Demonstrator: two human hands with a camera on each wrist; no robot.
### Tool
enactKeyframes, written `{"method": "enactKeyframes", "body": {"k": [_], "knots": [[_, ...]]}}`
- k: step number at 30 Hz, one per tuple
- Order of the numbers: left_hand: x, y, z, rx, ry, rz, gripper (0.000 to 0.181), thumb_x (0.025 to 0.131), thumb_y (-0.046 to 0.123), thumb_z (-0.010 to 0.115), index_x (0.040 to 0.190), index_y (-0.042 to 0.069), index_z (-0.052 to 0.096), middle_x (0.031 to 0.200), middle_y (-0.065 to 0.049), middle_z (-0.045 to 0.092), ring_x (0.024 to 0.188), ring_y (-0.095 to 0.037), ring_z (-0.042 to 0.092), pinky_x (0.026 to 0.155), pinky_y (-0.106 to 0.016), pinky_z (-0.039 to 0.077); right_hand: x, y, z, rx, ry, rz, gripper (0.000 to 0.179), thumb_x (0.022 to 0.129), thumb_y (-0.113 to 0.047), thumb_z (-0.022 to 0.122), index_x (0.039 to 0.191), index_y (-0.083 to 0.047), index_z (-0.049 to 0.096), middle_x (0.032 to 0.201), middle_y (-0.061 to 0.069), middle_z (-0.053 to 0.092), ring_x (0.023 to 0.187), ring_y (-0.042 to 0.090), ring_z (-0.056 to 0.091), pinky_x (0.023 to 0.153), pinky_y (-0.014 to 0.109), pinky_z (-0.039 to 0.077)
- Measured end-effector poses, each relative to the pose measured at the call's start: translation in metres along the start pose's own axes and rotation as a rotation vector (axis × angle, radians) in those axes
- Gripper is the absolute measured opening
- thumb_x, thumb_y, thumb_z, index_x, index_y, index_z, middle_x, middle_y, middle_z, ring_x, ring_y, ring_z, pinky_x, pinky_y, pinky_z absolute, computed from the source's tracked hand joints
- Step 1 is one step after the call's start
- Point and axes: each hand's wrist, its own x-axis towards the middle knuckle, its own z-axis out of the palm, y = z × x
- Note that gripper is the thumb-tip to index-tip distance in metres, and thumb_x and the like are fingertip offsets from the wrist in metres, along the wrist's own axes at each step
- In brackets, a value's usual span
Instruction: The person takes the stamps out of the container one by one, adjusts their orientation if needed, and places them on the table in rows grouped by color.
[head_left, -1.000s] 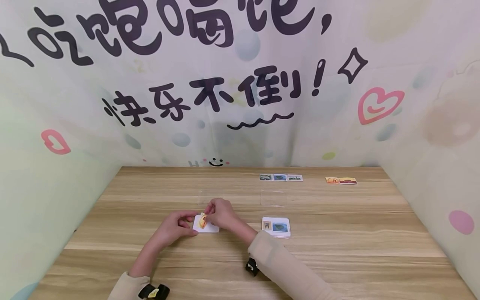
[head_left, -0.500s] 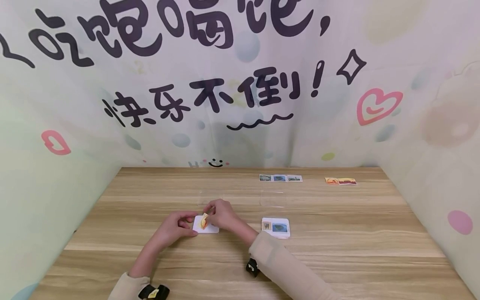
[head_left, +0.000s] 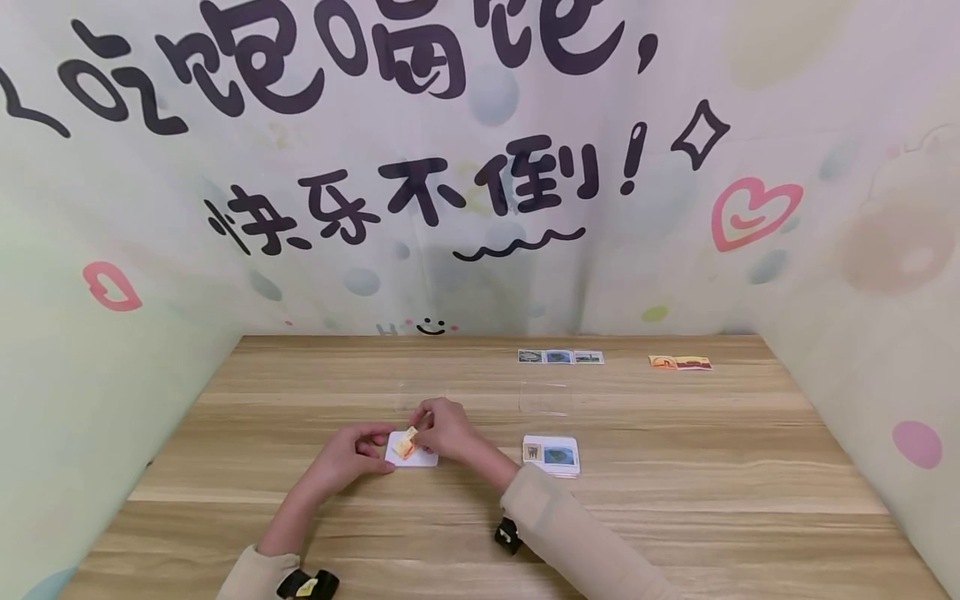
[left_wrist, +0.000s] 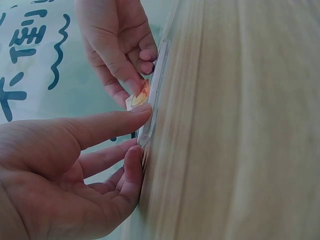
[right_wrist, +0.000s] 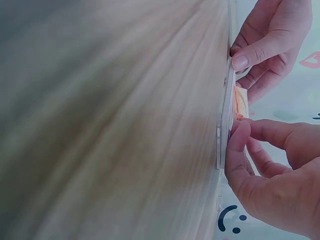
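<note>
A small stack of white cards (head_left: 426,460) lies before me, in clear sleeves or holders as far as the wrist views show. My left hand (head_left: 348,454) holds it by its left edge, the thumb and fingers at its border. Above the top card, my right hand (head_left: 446,429) pinches an orange-yellow postage stamp (head_left: 406,447) between thumb and fingertips. In the left wrist view the stamp (left_wrist: 142,94) stands tilted against the card. The right wrist view shows the stamp (right_wrist: 241,102) between both hands, its lower part at my right fingertips.
Right of my hands is another card stack (head_left: 551,468) with two stamps on top. Two clear sleeves (head_left: 546,398) lie behind. Farther back are a row of blue-green stamps (head_left: 559,357) and an orange-red pair (head_left: 680,362). A printed cloth wall (head_left: 450,292) borders the table.
The stamp in my right fingers has turned and changed its tilt over the card. Both hands have stayed nearly in place, and the card stack has not visibly moved.
</note>
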Motion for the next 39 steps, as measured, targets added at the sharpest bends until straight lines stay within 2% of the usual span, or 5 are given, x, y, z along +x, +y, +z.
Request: {"method": "enactKeyframes", "body": {"k": [12,20,28,39], "knots": [[0.0,0.0,0.0,-0.004,-0.001,-0.015,0.054,0.083,-0.003,0.084,0.131,-0.017,0.062,0.107,-0.017,0.064,0.083,-0.018,0.057,0.069,-0.023,0.049,-0.002,0.001,-0.006,0.022,-0.027,-0.012,0.008,0.091,0.01,0.073,0.098,0.005,0.072,0.073,0.003,0.063,0.059,0.01,0.054,0.05,0.017,0.044],[0.0,0.0,0.0,0.008,0.009,-0.008,0.054,0.083,-0.004,0.084,0.131,-0.017,0.062,0.107,-0.02,0.065,0.083,-0.017,0.057,0.069,-0.024,0.049,-0.005,0.002,-0.012,-0.084,0.028,-0.046,0.006,0.091,0.005,0.076,0.095,0.001,0.075,0.074,0.002,0.066,0.061,0.008,0.053,0.052,0.019,0.041],[-0.001,0.002,0.0,0.015,0.009,-0.008,0.053,0.083,-0.004,0.084,0.13,-0.017,0.063,0.107,-0.019,0.064,0.083,-0.018,0.057,0.07,-0.024,0.049,-0.009,0.004,-0.016,-0.142,0.039,-0.073,0.007,0.089,0.002,0.078,0.093,-0.001,0.074,0.066,-0.003,0.055,0.057,0.007,0.047,0.051,0.019,0.036],[-0.002,0.004,0.0,0.016,0.005,0.0,0.053,0.083,-0.004,0.084,0.13,-0.017,0.063,0.108,-0.02,0.065,0.083,-0.019,0.057,0.069,-0.024,0.049,-0.014,0.0,-0.025,-0.109,0.019,-0.013,0.007,0.092,0.0,0.077,0.096,-0.004,0.074,0.068,0.001,0.06,0.054,0.009,0.05,0.049,0.019,0.041]]}}
